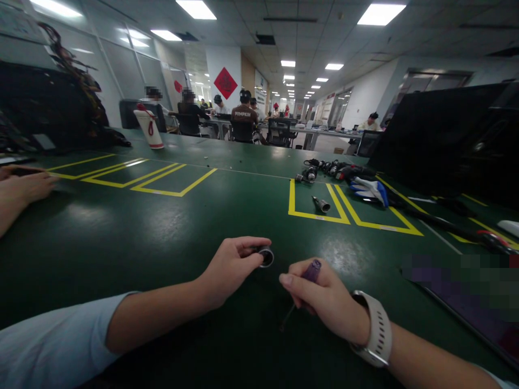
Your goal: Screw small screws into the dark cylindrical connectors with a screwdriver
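Near the middle of the green table [162, 259], my left hand [229, 270] grips a small metal ring-shaped part [266, 257] between thumb and fingers, its round opening facing me. To the right of it, my right hand [320, 294] is closed around the purple handle of a screwdriver [312, 271], whose thin shaft points down toward the table. The screwdriver and the metal part are apart. A cone-tipped metal piece [322, 205] lies inside a yellow-taped box beyond my right hand.
Cables and dark connectors [310, 173] lie at the back right, beside a blue and white glove [370, 190]. A white cup [150, 128] stands at the back left. Another person's hand [28, 186] is at the left edge. A purple-screened device [466, 302] lies at right.
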{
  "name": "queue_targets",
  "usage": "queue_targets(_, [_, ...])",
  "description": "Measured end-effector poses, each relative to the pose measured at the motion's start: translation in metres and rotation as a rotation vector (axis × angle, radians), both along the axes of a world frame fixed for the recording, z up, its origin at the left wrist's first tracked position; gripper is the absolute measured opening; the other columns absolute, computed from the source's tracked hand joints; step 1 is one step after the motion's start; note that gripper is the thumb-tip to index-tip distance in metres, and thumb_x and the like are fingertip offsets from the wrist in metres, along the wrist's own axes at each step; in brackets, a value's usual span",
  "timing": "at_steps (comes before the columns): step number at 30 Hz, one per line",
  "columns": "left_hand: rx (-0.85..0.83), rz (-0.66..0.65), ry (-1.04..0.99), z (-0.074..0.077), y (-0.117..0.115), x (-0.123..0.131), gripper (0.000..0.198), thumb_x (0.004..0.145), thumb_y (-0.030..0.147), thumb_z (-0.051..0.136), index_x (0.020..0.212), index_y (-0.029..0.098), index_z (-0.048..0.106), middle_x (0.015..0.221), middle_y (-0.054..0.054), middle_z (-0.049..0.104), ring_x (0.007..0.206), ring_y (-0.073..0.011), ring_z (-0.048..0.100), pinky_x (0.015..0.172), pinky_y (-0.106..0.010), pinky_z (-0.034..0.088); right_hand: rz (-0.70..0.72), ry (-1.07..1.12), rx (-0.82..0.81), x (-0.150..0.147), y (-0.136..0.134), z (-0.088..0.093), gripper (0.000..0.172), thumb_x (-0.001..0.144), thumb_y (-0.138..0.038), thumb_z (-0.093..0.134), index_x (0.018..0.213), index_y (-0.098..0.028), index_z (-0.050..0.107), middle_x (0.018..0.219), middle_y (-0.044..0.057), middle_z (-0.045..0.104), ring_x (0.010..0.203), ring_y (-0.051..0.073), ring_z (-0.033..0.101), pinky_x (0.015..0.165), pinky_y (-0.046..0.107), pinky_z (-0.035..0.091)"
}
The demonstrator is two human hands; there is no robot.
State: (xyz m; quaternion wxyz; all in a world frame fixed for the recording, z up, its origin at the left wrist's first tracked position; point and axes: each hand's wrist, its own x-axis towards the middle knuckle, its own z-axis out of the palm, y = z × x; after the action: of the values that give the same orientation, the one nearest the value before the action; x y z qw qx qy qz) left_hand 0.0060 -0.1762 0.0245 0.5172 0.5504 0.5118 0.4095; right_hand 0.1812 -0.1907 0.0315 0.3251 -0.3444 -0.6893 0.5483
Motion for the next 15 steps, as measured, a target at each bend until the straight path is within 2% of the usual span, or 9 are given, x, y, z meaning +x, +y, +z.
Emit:
queue_targets(4, [-0.01, 0.002, -0.02, 0.001, -0.001, 0.001, 0.036, 0.066, 0.016, 0.061, 0.101, 0.014, 0.065, 0.087, -0.005, 0.071, 0.081, -0.0172, 0.064, 0.076, -0.029, 0.049, -0.037, -0.008, -0.018, -0.002, 0.001, -0.004, 0.038, 0.079, -0.034, 0.05, 0.045, -0.017, 0.046, 0.039, -0.006, 0.035, 0.037, 0.006, 0.032, 0.038, 0.021, 0.024])
queue_targets(6, [-0.034, 0.02, -0.038, 0.003, -0.001, 0.003, 0.035, 0.065, 0.014, 0.062, 0.1, 0.014, 0.065, 0.084, -0.004, 0.071, 0.079, -0.0168, 0.063, 0.076, -0.029, 0.049, -0.09, 0.017, -0.082, -0.003, 0.003, -0.008, 0.036, 0.077, -0.033, 0.053, 0.046, -0.017, 0.048, 0.04, -0.006, 0.037, 0.036, 0.006, 0.033, 0.037, 0.021, 0.022])
queue_targets(8, [-0.071, 0.042, -0.066, 0.006, -0.001, 0.005, 0.035, 0.063, 0.011, 0.061, 0.098, 0.013, 0.066, 0.083, -0.004, 0.071, 0.08, -0.0166, 0.063, 0.076, -0.029, 0.049, -0.155, 0.12, -0.216, -0.004, 0.006, -0.013, 0.036, 0.076, -0.033, 0.054, 0.045, -0.017, 0.046, 0.038, -0.006, 0.036, 0.035, 0.006, 0.032, 0.036, 0.021, 0.02])
queue_targets(11, [-0.124, 0.064, -0.116, 0.01, -0.002, 0.007, 0.036, 0.062, 0.006, 0.059, 0.097, 0.012, 0.066, 0.086, -0.005, 0.07, 0.083, -0.0172, 0.063, 0.075, -0.028, 0.049, -0.231, 0.358, -0.379, -0.005, 0.01, -0.016, 0.036, 0.077, -0.031, 0.052, 0.044, -0.018, 0.044, 0.036, -0.007, 0.031, 0.036, 0.007, 0.031, 0.041, 0.023, 0.028])
queue_targets(13, [-0.141, 0.064, -0.143, 0.011, -0.003, 0.007, 0.038, 0.061, 0.005, 0.059, 0.097, 0.012, 0.066, 0.086, -0.005, 0.07, 0.082, -0.0172, 0.063, 0.075, -0.029, 0.049, -0.302, 0.491, -0.333, -0.003, 0.012, -0.016, 0.035, 0.079, -0.032, 0.051, 0.047, -0.018, 0.045, 0.038, -0.007, 0.033, 0.04, 0.009, 0.034, 0.048, 0.025, 0.034])
queue_targets(15, [-0.143, 0.057, -0.164, 0.01, -0.003, 0.007, 0.039, 0.061, 0.005, 0.06, 0.098, 0.013, 0.066, 0.086, -0.004, 0.071, 0.08, -0.0167, 0.063, 0.076, -0.03, 0.05, -0.371, 0.537, -0.161, 0.0, 0.012, -0.015, 0.033, 0.081, -0.033, 0.051, 0.051, -0.018, 0.048, 0.044, -0.005, 0.039, 0.046, 0.01, 0.039, 0.052, 0.026, 0.035])
